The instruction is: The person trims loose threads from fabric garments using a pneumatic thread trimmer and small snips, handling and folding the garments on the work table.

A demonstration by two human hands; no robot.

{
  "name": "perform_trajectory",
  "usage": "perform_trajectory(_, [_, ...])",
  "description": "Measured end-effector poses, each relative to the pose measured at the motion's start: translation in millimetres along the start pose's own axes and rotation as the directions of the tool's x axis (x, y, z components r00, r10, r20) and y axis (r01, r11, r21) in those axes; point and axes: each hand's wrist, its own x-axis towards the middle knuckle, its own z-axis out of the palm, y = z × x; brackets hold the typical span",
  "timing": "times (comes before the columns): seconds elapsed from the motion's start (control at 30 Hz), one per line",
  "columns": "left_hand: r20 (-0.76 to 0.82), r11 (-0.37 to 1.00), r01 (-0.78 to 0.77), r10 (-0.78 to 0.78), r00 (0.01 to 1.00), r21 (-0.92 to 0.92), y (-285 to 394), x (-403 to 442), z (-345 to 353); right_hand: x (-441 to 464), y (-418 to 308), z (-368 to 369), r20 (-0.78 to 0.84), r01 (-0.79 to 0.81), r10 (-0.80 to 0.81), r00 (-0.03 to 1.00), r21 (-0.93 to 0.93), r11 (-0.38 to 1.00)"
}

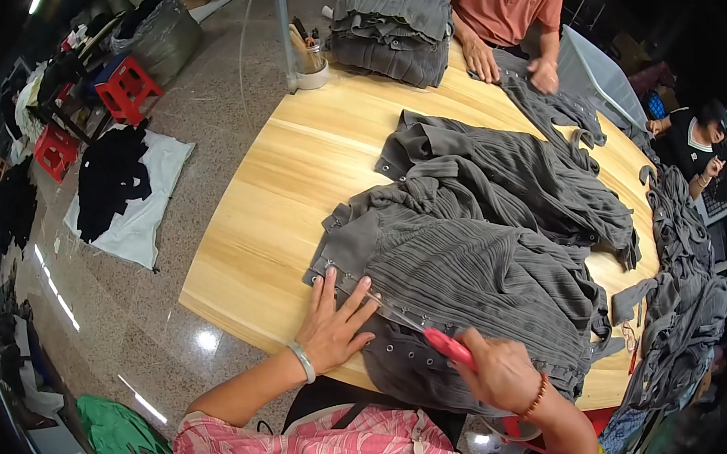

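A dark grey ribbed garment (pixel 463 279) lies spread on the wooden table in front of me, with metal eyelets or snaps along its edge. My left hand (pixel 334 320) rests flat near its collar end, fingers spread over the edge strip. My right hand (pixel 501 369) is closed around a red-handled tool (pixel 449 347) with a thin metal shaft; its exact kind is not clear. The shaft lies along the row of metal fittings and points toward my left fingers. Just beyond lies a second grey garment (pixel 497 172), crumpled beside the first.
A tall stack of folded grey garments (pixel 393 25) stands at the table's (pixel 251 228) far edge, beside a tool cup (pixel 311 63) and a metal post (pixel 285 35). A co-worker (pixel 504 7) handles another grey garment opposite. More garments (pixel 683 320) are heaped along the right.
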Motion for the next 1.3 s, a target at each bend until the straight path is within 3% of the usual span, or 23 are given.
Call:
perform_trajectory(0.2, [-0.004, 0.999, 0.006, -0.006, 1.0, -0.051, -0.6, -0.9, 1.6, 53.8, -13.6, 4.5, -0.039, 0.126, -0.13, 0.991, -0.094, 0.988])
perform_trajectory(0.43, [0.021, 1.0, 0.01, -0.01, 1.0, -0.002, 2.9, 4.0, -9.3, -21.7, 3.6, -19.5, 0.13, -0.075, 0.094, 0.987, -0.145, 0.987])
perform_trajectory(0.57, [-0.002, 0.999, -0.035, 0.035, 0.999, 0.032, 7.7, 11.9, -17.9, -49.6, 7.0, -17.7, 0.079, -0.123, 0.127, 0.989, -0.054, 0.991])
perform_trajectory(0.73, [-0.013, 0.994, -0.108, 0.108, 0.994, 0.007, 17.5, 18.4, -19.0, -71.6, 15.4, -7.9, 0.037, -0.115, 0.114, 0.993, 0.012, 0.993])
perform_trajectory(0.83, [-0.066, 0.956, -0.196, 0.185, 0.98, -0.218, 28.5, 26.5, -13.0, -86.7, 19.8, -4.1, 0.009, -0.104, 0.104, 0.995, 0.072, 0.992])
perform_trajectory(0.97, [0.027, 0.937, -0.335, 0.339, 0.94, -0.103, 46.0, 38.1, -10.4, -105.0, 26.8, -1.2, -0.047, -0.114, 0.117, 0.992, 0.072, 0.991])
perform_trajectory(1.1, [0.007, 0.922, -0.385, 0.385, 0.923, -0.05, 50.5, 41.3, -7.9, -118.6, 36.8, 6.7, -0.05, -0.159, 0.161, 0.986, 0.049, 0.986])
perform_trajectory(1.17, [-0.047, 0.914, -0.383, 0.38, 0.924, -0.133, 48.6, 49.5, -4.7, -119.1, 36.1, 9.2, -0.077, -0.151, 0.156, 0.985, 0.068, 0.986])
perform_trajectory(1.23, [-0.058, 0.864, -0.215, 0.212, 0.976, -0.456, 45.3, 61.7, -4.2, -115.8, 34.7, 9.6, -0.012, -0.14, 0.141, 0.99, 0.068, 0.988])
perform_trajectory(1.27, [-0.089, 0.823, -0.14, 0.109, 0.99, -0.551, 52.9, 66.9, -4.1, -114.3, 35.2, 9.7, 0.011, -0.151, 0.15, 0.989, 0.068, 0.986])
perform_trajectory(1.3, [-0.086, 0.821, -0.146, 0.118, 0.989, -0.552, 52.7, 71.1, -2.5, -115.4, 37.7, 11.9, 0.006, -0.158, 0.158, 0.987, 0.071, 0.985])
